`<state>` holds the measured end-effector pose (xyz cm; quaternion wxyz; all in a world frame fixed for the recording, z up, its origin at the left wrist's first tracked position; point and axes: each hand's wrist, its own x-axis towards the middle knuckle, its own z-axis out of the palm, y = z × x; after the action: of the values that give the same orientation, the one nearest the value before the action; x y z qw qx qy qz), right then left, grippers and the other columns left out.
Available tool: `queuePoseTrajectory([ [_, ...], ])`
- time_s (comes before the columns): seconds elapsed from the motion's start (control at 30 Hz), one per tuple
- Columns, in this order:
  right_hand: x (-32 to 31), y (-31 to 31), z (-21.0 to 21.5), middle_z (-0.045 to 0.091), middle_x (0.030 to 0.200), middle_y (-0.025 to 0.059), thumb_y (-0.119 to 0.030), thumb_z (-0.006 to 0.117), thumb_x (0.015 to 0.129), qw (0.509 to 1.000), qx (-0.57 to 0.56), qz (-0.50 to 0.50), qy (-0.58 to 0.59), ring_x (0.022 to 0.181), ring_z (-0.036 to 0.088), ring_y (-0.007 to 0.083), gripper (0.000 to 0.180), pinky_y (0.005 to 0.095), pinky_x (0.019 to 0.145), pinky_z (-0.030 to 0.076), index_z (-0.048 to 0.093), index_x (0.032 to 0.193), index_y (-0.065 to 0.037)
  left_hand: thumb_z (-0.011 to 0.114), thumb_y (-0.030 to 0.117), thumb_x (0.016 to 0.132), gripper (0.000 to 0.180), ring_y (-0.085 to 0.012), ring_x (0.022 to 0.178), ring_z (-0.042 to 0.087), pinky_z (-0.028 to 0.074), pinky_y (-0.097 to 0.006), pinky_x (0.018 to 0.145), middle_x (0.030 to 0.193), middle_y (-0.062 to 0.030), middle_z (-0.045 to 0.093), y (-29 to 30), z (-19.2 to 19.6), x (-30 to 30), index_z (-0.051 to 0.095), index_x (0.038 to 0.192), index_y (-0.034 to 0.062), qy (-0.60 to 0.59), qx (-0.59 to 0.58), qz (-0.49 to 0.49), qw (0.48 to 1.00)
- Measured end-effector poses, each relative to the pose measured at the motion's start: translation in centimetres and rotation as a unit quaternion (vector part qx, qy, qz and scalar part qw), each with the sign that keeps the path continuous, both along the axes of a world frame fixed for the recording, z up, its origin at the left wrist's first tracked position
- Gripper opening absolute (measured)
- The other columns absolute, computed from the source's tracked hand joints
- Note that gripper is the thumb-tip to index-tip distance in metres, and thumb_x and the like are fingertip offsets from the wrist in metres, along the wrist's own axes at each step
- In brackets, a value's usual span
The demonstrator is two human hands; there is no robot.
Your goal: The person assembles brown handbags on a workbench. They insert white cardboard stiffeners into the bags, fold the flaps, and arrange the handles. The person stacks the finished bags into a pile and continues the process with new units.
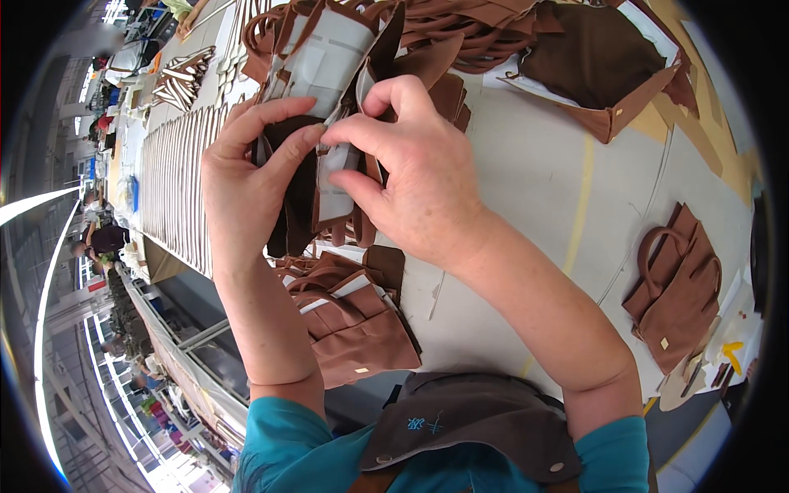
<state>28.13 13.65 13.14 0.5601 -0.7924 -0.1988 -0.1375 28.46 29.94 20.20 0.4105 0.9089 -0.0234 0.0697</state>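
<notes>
In front of me stands an unfinished brown handbag with whitish backing showing on its inner panels. My left hand grips its upper edge, thumb and index finger close together. From the other side, my right hand pinches the same edge, with its index fingertip almost meeting the left thumb. Whatever small part lies between the fingertips is hidden. Behind the hands, more brown pieces with pale backing rise from the pile.
Another brown handbag lies at the near table edge, and one more at right. An open bag sits far right near a heap of brown handles. Rows of pale-edged strips cover the left. A yellow tool lies at lower right.
</notes>
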Motion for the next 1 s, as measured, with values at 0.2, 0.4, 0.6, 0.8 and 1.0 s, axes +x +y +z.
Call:
queuePoseTrajectory([
  [0.2,0.6,-1.1,0.7,0.056,0.094,0.0089,-0.007,0.074,0.070,0.995,-0.088,0.046,-0.032,0.079,0.064,0.0273,0.028,0.0399,0.060,0.052,0.065,0.096,-0.013,0.076,0.001,0.079,0.025,-0.0117,0.086,0.063,0.050,-0.024,0.075,0.098,-0.0052,0.064,-0.3,-0.3,-0.7,0.072,0.104,0.0024,-0.017,0.007,-0.020,1.000],
  [0.4,0.9,-1.6,0.2,0.062,0.075,0.0075,-0.008,0.072,0.072,0.987,-0.140,0.073,-0.033,0.068,0.065,0.0299,0.024,0.0412,0.060,0.051,0.064,0.093,-0.013,0.076,0.000,0.077,0.026,-0.0172,0.097,0.063,0.051,-0.028,0.082,0.106,-0.0089,0.065,-0.2,-1.3,-1.5,0.074,0.102,0.0058,-0.021,0.008,-0.017,1.000],
  [0.6,0.7,-1.8,-0.2,0.063,0.073,0.0049,-0.009,0.071,0.073,0.991,-0.084,0.103,-0.008,0.069,0.064,0.0302,0.016,0.0416,0.060,0.050,0.064,0.087,-0.014,0.075,0.000,0.077,0.027,-0.0195,0.104,0.062,0.049,-0.030,0.087,0.106,-0.0099,0.066,0.0,-1.4,-2.0,0.074,0.103,0.0057,-0.021,0.029,-0.011,0.999],
  [0.8,0.5,-1.3,-0.4,0.063,0.073,0.0042,-0.010,0.072,0.072,0.990,-0.060,0.125,-0.020,0.071,0.064,0.0287,0.014,0.0408,0.062,0.049,0.062,0.082,-0.012,0.074,-0.002,0.077,0.027,-0.0154,0.097,0.061,0.048,-0.027,0.086,0.101,-0.0072,0.065,0.1,-1.4,-2.8,0.074,0.103,0.0055,-0.003,-0.034,0.022,0.999],
  [1.0,0.0,-1.0,-0.5,0.064,0.073,0.0038,-0.009,0.071,0.071,0.989,-0.050,0.136,-0.024,0.071,0.064,0.0275,0.014,0.0395,0.064,0.049,0.062,0.081,-0.011,0.074,-0.004,0.076,0.028,-0.0145,0.097,0.060,0.046,-0.027,0.088,0.100,-0.0060,0.066,0.7,-2.1,-3.5,0.074,0.103,0.0059,-0.031,-0.011,0.023,0.999],
])
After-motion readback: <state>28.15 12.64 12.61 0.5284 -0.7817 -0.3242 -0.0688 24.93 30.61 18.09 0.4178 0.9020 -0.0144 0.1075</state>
